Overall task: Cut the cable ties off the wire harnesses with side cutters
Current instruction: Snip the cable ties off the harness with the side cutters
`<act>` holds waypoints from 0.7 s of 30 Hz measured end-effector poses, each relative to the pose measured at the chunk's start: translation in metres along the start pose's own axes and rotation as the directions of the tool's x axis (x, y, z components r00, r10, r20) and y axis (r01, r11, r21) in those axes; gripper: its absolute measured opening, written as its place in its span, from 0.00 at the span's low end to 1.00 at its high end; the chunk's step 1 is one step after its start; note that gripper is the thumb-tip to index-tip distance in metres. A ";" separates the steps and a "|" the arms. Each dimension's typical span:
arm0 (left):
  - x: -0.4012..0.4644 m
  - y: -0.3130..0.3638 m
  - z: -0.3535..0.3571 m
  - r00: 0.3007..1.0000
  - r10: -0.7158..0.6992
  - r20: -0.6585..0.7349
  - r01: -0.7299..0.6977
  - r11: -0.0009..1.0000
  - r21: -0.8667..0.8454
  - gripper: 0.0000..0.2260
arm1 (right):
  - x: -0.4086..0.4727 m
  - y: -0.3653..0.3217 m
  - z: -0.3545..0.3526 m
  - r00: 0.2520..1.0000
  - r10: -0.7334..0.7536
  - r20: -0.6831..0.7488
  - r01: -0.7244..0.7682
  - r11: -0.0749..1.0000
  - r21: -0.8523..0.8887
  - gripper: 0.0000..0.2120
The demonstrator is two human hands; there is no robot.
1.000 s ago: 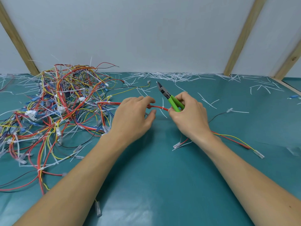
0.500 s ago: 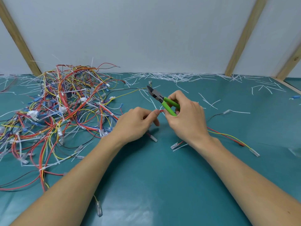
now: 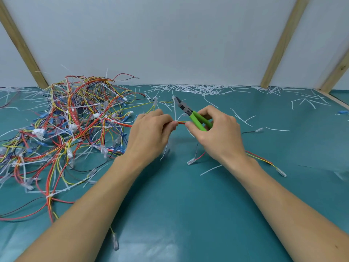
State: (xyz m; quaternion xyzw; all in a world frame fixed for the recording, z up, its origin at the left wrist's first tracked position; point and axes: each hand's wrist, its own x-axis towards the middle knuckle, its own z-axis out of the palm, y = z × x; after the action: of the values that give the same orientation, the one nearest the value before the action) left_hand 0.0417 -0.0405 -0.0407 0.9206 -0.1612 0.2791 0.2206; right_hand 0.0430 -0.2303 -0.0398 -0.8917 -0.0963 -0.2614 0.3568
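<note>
My right hand (image 3: 215,133) holds green-handled side cutters (image 3: 194,115), their jaws pointing up and left, away from the wire. The same hand's thumb and forefinger also pinch a red-and-yellow wire harness (image 3: 181,122). My left hand (image 3: 151,131) pinches that harness a short way to the left. A white cable tie (image 3: 175,112) stands up from the harness between the two hands. The harness runs on under my right wrist to the right (image 3: 264,160).
A large tangle of red, yellow, blue and black harnesses (image 3: 71,127) covers the left of the teal mat (image 3: 188,205). Cut white tie scraps (image 3: 204,88) lie along the back wall and right side. Wooden struts (image 3: 279,42) lean against the wall.
Both hands have come closer together and lifted a little. The harness section is now stretched between them, and the cutters' jaws have swung from pointing left to up-left.
</note>
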 end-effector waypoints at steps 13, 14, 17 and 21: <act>-0.004 -0.009 0.017 0.938 -0.240 0.250 0.272 0.957 -0.102 0.11 | 0.009 0.019 -0.009 0.984 0.019 0.180 0.016 0.981 -0.193 0.20; -0.004 -0.010 0.017 0.930 -0.257 0.261 0.295 0.948 -0.117 0.11 | 0.010 0.020 -0.009 0.981 0.022 0.193 0.018 0.979 -0.203 0.20; -0.005 -0.013 0.017 0.916 -0.293 0.272 0.349 0.919 -0.184 0.10 | 0.010 0.021 -0.009 0.972 0.021 0.232 0.033 0.973 -0.228 0.20; -0.005 -0.013 0.017 0.916 -0.301 0.265 0.359 0.909 -0.209 0.09 | 0.011 0.021 -0.011 0.968 -0.027 0.249 0.086 0.970 -0.227 0.20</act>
State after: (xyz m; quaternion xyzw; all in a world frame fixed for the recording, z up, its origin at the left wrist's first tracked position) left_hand 0.0504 -0.0367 -0.0602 0.9245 -0.0607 0.1074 0.3607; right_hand 0.0551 -0.2533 -0.0393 -0.9500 -0.1333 -0.1695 0.2259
